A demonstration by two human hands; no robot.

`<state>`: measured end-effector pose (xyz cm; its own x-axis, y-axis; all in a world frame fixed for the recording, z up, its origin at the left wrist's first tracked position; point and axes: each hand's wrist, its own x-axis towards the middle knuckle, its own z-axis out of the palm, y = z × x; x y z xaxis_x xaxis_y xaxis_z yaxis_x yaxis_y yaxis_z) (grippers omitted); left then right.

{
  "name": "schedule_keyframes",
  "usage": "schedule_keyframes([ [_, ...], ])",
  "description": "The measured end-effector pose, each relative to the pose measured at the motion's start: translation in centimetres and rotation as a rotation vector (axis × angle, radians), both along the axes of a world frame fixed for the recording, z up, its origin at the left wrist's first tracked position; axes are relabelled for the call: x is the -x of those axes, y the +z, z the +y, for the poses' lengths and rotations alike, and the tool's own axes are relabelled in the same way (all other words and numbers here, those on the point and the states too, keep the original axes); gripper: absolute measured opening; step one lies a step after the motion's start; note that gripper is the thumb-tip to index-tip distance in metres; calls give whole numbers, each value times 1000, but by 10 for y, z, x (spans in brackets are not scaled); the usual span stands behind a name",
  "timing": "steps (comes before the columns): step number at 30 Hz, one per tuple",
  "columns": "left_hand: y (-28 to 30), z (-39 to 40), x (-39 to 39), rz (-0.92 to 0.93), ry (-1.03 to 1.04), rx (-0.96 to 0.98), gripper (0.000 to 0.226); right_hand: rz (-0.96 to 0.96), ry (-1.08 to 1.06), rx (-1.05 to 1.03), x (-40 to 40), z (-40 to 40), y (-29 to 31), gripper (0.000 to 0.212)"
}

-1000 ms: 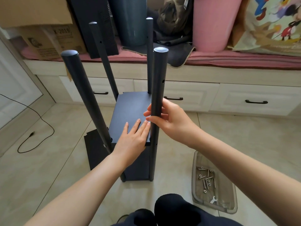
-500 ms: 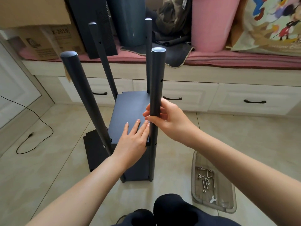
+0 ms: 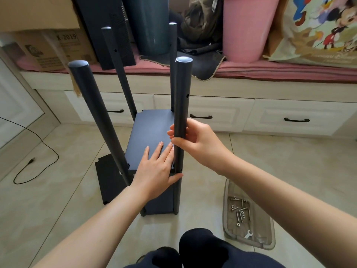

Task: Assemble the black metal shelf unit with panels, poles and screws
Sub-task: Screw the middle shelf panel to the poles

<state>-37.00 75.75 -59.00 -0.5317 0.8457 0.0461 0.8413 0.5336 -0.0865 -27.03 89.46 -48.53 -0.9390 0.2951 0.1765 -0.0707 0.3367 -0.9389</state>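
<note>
- Tray on the floor by the person's right knee holds loose screws and a small wrench, within reach for fastening.
- Left hand lies flat, fingers straight, on the panel, thumb against the near-right pole; probably pressing the panel level at its holes.
- Right hand curls round that pole just above the panel, likely steadying or turning it so the holes line up.
- Near-left pole leans outward, apparently loose.
- Two far poles stand at the back corners; a lower panel sits near the floor.
</note>
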Motion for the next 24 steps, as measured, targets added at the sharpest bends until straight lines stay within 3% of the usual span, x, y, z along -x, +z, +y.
schedule_keyframes([
  [8,1,-1,-1,-12,3,10,89,-87,-73,53,-26,29,-27,24],
  [16,11,-7,0,-91,-1,-67,82,-160,9,31,-21,24,-40,22],
  [20,20,-30,-3,-159,-21,-172,62,-218,-14,87,-13,20,-44,28],
  [24,31,-69,-8,-231,-57,-500,18,-392,-142,247,2,19,-55,13],
])
